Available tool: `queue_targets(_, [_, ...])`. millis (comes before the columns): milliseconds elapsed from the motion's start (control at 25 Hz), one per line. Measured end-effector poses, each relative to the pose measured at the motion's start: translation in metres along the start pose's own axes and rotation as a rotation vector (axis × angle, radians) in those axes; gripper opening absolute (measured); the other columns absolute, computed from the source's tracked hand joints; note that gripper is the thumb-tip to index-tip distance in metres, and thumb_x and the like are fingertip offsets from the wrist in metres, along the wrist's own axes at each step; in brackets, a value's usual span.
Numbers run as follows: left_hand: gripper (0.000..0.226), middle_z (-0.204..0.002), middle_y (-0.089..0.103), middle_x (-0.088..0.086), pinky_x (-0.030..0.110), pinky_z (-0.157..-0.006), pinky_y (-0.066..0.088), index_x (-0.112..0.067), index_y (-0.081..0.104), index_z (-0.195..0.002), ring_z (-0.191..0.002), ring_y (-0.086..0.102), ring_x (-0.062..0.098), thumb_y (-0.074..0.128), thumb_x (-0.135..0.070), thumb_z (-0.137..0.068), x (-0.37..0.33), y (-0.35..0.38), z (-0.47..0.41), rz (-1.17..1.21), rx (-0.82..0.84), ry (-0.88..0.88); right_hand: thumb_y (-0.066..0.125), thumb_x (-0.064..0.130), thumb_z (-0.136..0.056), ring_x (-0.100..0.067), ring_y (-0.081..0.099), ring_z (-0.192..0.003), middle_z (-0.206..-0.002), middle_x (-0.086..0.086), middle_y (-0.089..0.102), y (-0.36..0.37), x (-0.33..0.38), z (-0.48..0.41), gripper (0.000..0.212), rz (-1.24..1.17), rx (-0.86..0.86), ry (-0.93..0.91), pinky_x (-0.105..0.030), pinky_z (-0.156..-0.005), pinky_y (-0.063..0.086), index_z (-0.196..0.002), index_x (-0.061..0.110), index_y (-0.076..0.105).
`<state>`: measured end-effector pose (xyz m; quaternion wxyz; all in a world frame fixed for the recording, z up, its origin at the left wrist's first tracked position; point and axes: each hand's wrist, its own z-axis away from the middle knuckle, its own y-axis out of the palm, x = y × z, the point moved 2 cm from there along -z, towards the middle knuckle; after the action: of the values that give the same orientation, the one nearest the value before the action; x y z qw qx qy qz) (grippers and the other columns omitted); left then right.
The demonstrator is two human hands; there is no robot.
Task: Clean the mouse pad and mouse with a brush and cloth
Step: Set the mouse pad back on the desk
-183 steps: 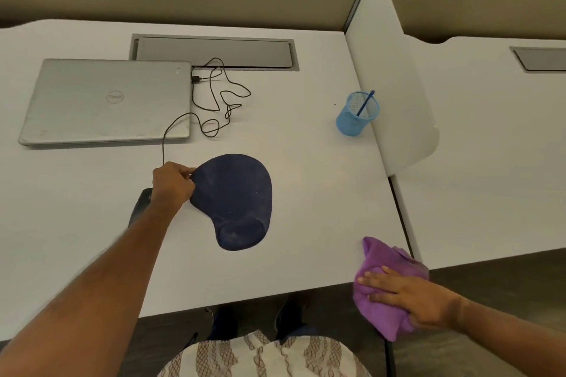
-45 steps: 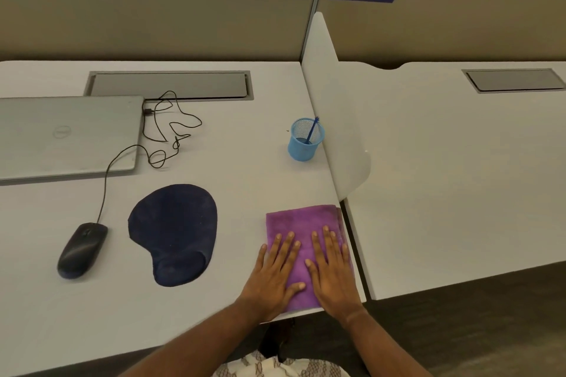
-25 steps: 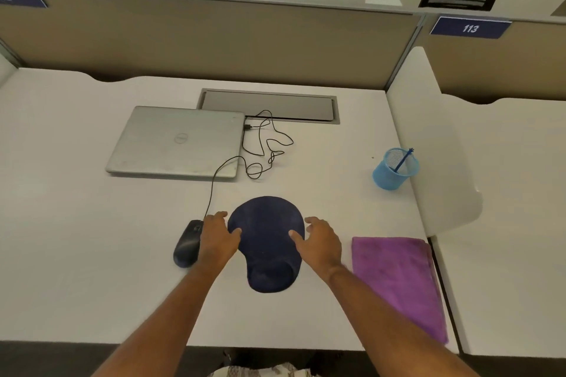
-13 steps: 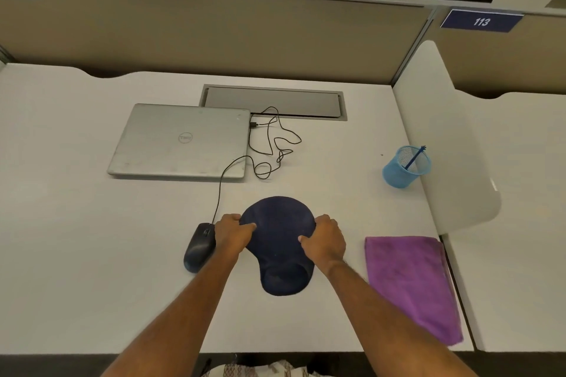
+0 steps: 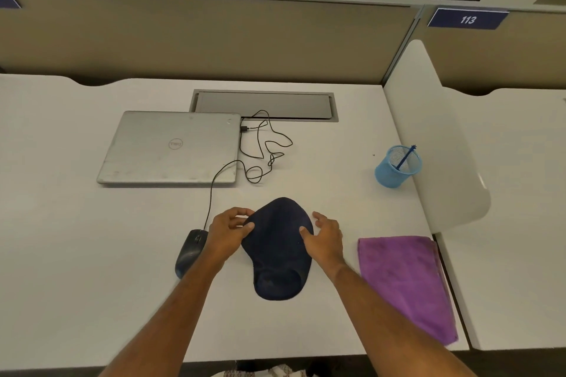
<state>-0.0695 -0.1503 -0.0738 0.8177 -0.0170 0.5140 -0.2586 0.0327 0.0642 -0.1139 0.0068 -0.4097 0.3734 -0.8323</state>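
Note:
The dark blue mouse pad [image 5: 277,251] with a raised wrist rest lies flat on the white desk [image 5: 76,254] in front of me. My left hand [image 5: 226,234] pinches its left edge, thumb on top and fingers curled over the rim. My right hand [image 5: 326,239] holds the right edge, thumb on the pad and fingers alongside. The black wired mouse [image 5: 187,251] sits just left of my left wrist. The purple cloth [image 5: 404,281] is spread flat to the right. A blue brush [image 5: 405,157] stands in a blue mesh cup [image 5: 393,173].
A closed silver laptop [image 5: 171,147] lies at the back left, with the mouse cable [image 5: 263,147] looped beside it. A grey cable hatch [image 5: 263,105] sits behind. A white divider panel [image 5: 435,138] bounds the desk on the right.
Both hands left the purple cloth and came to the mouse pad's two sides. Over the last half second the right fingers have loosened a little; the pad has barely shifted.

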Motion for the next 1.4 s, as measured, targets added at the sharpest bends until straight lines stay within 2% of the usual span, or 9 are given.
queue_targets(120, [0.017,-0.097,0.075,-0.002,0.036,-0.078,0.061,-0.024,0.071,-0.101,-0.094,0.071,0.020,0.072,-0.012,-0.088,-0.008,0.001,0.009,0.031,0.083,0.051,0.073,0.029,-0.086,-0.018,0.057,-0.114,-0.120,0.004,0.057,-0.008,-0.008,-0.002,0.033,-0.110,0.021,-0.020,-0.029,-0.092,0.052,-0.117,0.028,0.063])
queue_targets(240, [0.014,-0.098,0.074,0.001,0.033,-0.074,0.060,-0.019,0.070,-0.099,-0.095,0.070,0.024,0.068,-0.008,-0.091,-0.021,0.004,0.017,0.063,0.197,0.093,0.072,0.024,-0.088,-0.014,0.056,-0.105,-0.114,0.008,0.053,-0.022,-0.005,0.000,0.040,-0.271,0.078,0.021,-0.021,-0.084,0.049,-0.124,0.027,0.055])
queue_targets(320, [0.012,-0.098,0.073,0.003,0.031,-0.073,0.058,-0.016,0.069,-0.100,-0.094,0.070,0.023,0.066,-0.007,-0.092,-0.034,0.007,0.023,0.067,0.266,0.129,0.068,0.021,-0.091,-0.010,0.058,-0.097,-0.106,0.011,0.058,-0.032,-0.001,-0.001,0.031,-0.337,0.146,0.047,-0.019,-0.079,0.048,-0.120,0.024,0.057])
queue_targets(440, [0.015,-0.100,0.074,0.005,0.036,-0.074,0.060,-0.015,0.068,-0.105,-0.094,0.071,0.025,0.068,-0.009,-0.091,-0.050,0.008,0.025,0.119,0.267,0.127,0.069,0.027,-0.090,-0.018,0.065,-0.104,-0.107,0.004,0.069,-0.047,-0.006,-0.005,0.023,-0.396,0.213,0.060,-0.031,-0.085,0.056,-0.111,0.018,0.064])
queue_targets(640, [0.023,-0.101,0.075,0.007,0.047,-0.080,0.060,-0.017,0.068,-0.111,-0.095,0.072,0.026,0.071,-0.010,-0.089,-0.068,0.008,0.018,0.232,0.189,0.093,0.075,0.020,-0.085,-0.021,0.069,-0.095,-0.104,-0.004,0.071,-0.080,-0.004,-0.003,0.024,-0.544,0.190,0.044,-0.035,-0.071,0.062,-0.107,0.016,0.067])
queue_targets(920, [0.021,-0.096,0.076,0.005,0.045,-0.077,0.061,-0.017,0.067,-0.107,-0.091,0.073,0.024,0.071,-0.009,-0.089,-0.083,0.032,-0.027,0.219,0.024,0.097,0.074,0.021,-0.086,-0.018,0.072,-0.084,-0.096,-0.004,0.073,-0.120,0.027,-0.039,0.022,-0.480,0.064,-0.080,-0.030,-0.059,0.060,-0.106,0.014,0.069])
queue_targets(1080, [0.023,-0.100,0.074,0.007,0.048,-0.080,0.060,-0.015,0.066,-0.109,-0.091,0.072,0.024,0.071,-0.009,-0.088,-0.077,0.052,-0.061,0.074,-0.026,0.055,0.074,0.022,-0.085,-0.019,0.072,-0.084,-0.098,-0.006,0.072,-0.126,0.029,-0.071,0.028,-0.342,0.035,-0.080,-0.033,-0.060,0.061,-0.110,0.010,0.069])
queue_targets(1320, [0.027,-0.102,0.073,0.010,0.044,-0.086,0.059,-0.010,0.067,-0.112,-0.089,0.070,0.024,0.072,-0.009,-0.086,-0.061,0.072,-0.086,-0.128,-0.057,-0.016,0.075,0.020,-0.085,-0.017,0.069,-0.080,-0.099,-0.005,0.070,-0.114,0.021,-0.096,0.028,-0.171,0.055,-0.047,-0.024,-0.054,0.058,-0.111,0.012,0.068])
queue_targets(1400, [0.026,-0.101,0.072,0.009,0.040,-0.088,0.057,-0.009,0.066,-0.112,-0.090,0.069,0.023,0.072,-0.010,-0.086,-0.059,0.076,-0.087,-0.194,-0.081,-0.030,0.076,0.018,-0.084,-0.018,0.069,-0.078,-0.095,-0.007,0.071,-0.109,0.019,-0.101,0.026,-0.143,0.044,-0.037,-0.030,-0.056,0.061,-0.108,0.013,0.069])
